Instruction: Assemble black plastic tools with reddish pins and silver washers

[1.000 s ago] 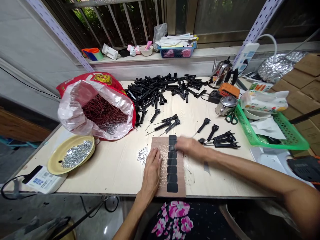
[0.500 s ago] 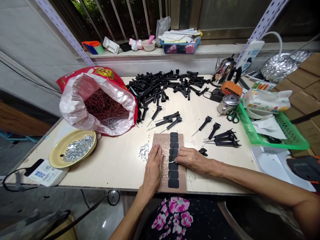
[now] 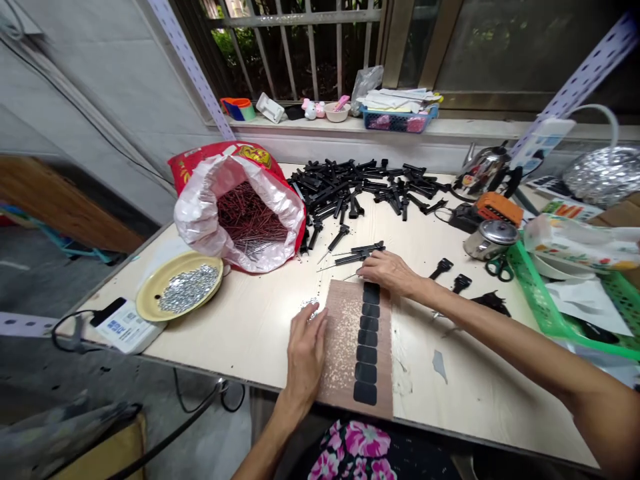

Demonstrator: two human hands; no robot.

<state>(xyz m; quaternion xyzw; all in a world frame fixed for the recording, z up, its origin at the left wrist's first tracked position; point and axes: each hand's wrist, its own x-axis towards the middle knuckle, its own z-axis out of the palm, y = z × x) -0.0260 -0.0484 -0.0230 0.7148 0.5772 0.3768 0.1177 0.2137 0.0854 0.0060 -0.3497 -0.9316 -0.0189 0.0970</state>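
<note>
My left hand (image 3: 305,350) reaches over the small pile of tiny silvery metal pieces (image 3: 310,305), thumb and fingers apart beside the brown board's left edge. My right hand (image 3: 389,272) is past the board's top end, its fingers closed over a black-handled piece with a thin metal rod; the hand hides most of that piece. Two similar black pieces (image 3: 359,255) lie just beyond the fingers. On the brown board (image 3: 333,393) runs a column of black rounded squares (image 3: 367,355), with pale specks to its left.
A red bag (image 3: 295,247) of thin dark rods stands at left, near a yellow dish (image 3: 145,297) of silvery pieces. Many black parts (image 3: 340,183) are heaped at the back. At right are a metal pot (image 3: 491,240), scissors (image 3: 499,269) and a green basket (image 3: 537,307).
My right hand has left the column of black squares and moved forward to the black-handled pieces. My left hand has lifted off the board toward the tiny pieces. The view has shifted left.
</note>
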